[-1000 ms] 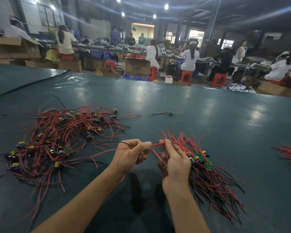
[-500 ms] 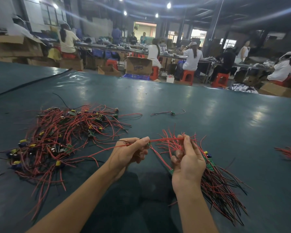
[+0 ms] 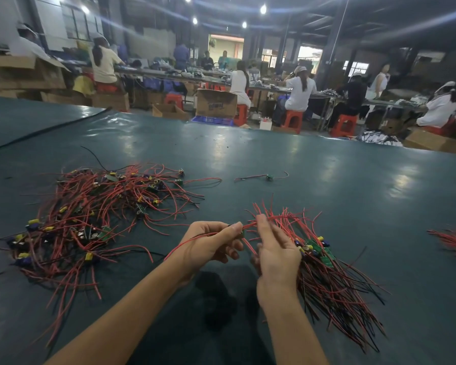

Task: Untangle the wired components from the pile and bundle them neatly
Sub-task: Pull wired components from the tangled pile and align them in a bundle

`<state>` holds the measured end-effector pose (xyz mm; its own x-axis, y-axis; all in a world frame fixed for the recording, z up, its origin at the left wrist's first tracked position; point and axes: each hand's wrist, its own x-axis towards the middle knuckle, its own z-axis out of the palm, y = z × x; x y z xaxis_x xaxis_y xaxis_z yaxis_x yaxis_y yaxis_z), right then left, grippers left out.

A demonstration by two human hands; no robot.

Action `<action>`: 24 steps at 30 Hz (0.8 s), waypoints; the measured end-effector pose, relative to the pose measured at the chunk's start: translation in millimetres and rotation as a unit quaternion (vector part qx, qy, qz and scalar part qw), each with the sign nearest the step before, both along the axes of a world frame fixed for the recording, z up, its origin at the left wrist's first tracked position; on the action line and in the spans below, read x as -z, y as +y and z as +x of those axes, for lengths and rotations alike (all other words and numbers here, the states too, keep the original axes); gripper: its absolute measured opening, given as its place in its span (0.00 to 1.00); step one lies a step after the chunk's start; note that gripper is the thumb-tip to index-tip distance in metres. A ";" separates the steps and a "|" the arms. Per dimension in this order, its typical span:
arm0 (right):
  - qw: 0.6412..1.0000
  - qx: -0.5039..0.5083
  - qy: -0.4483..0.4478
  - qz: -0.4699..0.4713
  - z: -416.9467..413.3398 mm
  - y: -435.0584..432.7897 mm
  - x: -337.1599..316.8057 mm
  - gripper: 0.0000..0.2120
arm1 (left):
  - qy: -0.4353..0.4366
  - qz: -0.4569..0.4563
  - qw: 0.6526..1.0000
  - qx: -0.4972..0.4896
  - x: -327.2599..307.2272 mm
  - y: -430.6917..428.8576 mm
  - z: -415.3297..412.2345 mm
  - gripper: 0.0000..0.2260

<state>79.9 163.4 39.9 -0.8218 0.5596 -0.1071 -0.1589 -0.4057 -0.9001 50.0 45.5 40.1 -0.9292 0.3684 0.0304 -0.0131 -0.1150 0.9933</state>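
Worktop (image 3: 327,180), dark green and glossy, carries one tangled pile of red and black wired components (image 3: 95,219) on the left and one combed bundle of the same wires (image 3: 334,280) on the right. At the bundle's top the right hand (image 3: 277,256) has its grip closed on the strands. Just left of it, the left hand (image 3: 211,246) pinches one loose red-wired component (image 3: 178,248), lying crosswise. One stray wired piece (image 3: 267,177) lies beyond.

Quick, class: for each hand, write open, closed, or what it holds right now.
Left hand: closed, pinching one red wire.
Right hand: closed round the wire bundle, forefinger touching that red wire.
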 end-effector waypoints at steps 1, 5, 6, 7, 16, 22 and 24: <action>1.000 -0.027 -0.001 0.015 0.4 -5.8 2.1 0.09 | 0.003 -0.001 1.000 -0.006 -0.1 1.4 0.2 0.16; 0.996 -0.066 -0.011 0.056 3.8 -17.5 5.0 0.14 | 0.020 0.005 0.999 -0.029 2.4 2.9 -2.1 0.13; 0.997 -0.059 -0.013 0.056 3.6 -17.5 3.9 0.14 | 0.029 0.002 0.999 -0.032 3.9 2.7 -3.1 0.13; 0.998 -0.050 -0.013 0.047 3.0 -16.7 2.1 0.13 | 0.039 0.001 0.999 -0.035 4.9 3.1 -3.9 0.13; 0.992 0.074 -0.010 -0.106 -6.3 24.9 -10.6 0.09 | 0.087 0.053 0.994 -0.041 -1.0 -6.5 -6.0 0.13; 0.987 0.081 0.026 -0.134 -6.2 32.2 -11.1 0.10 | 0.088 0.062 0.994 -0.014 -2.0 -11.5 -5.6 0.13; 0.988 0.074 0.021 -0.137 -5.8 29.5 -11.0 0.09 | 0.082 0.077 0.994 -0.016 -2.6 -12.3 -6.2 0.12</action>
<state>74.1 192.9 50.9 -0.7397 0.6289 -0.2394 -0.2690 -0.6024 -0.7515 43.8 33.2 42.7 -0.9178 0.3188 0.2366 0.1538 -0.2638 0.9522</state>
